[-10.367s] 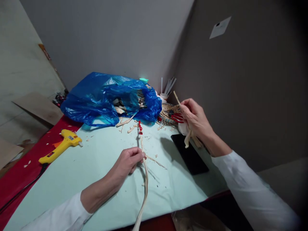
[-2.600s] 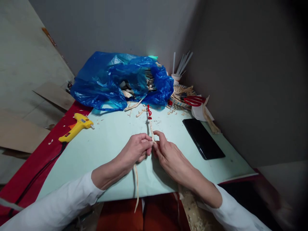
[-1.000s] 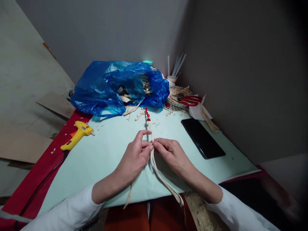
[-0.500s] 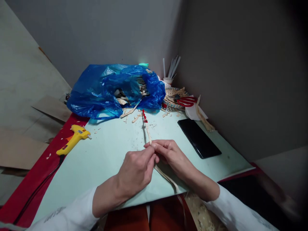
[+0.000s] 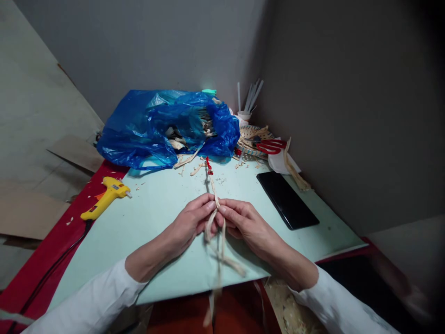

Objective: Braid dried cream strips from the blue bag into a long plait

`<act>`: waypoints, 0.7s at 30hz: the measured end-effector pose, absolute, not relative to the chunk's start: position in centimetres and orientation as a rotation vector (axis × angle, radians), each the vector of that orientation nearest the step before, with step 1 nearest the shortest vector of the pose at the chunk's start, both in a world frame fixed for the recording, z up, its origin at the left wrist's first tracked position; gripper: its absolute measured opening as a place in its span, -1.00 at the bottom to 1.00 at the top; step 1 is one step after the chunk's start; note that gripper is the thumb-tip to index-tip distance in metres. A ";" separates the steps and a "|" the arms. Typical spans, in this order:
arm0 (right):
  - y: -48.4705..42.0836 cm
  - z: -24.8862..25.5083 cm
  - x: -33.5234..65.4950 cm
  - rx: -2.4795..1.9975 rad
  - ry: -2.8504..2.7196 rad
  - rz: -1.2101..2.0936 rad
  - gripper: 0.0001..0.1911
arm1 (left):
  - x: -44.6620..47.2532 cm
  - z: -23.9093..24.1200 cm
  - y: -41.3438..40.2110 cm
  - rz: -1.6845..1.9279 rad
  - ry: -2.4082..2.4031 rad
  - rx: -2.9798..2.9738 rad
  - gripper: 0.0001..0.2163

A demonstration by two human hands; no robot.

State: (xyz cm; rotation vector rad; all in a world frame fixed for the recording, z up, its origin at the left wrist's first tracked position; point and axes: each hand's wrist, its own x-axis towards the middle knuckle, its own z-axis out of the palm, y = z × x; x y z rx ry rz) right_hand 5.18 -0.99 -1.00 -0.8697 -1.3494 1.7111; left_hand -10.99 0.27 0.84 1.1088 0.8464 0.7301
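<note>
A pale braid of dried plant fibre runs away from me along the mid-line of the table, its far end tied with a red cord. At its near end my left hand pinches the strands between thumb and fingers. My right hand pinches the same spot from the other side, the fingertips almost meeting. Below the fingers loose fibre strands hang and cross each other, some blurred by motion, reaching past the table's front edge.
A yellow glue gun with a black cord lies at left. Behind sits a blue plastic bag holding fibre pieces. Right of it are a woven basket, red-handled scissors and a cup of glue sticks. A black phone lies at right.
My left hand has turned and shifted slightly left and up, uncovering the pinch point. The loose strands, earlier trailing right, now hang spread and swinging below both hands. My right hand has barely moved.
</note>
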 end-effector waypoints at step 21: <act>-1.4 -0.8 5.5 -1.063 -1.730 1.391 -0.67 | -11.3 1.1 0.0 0.673 0.933 0.899 -0.86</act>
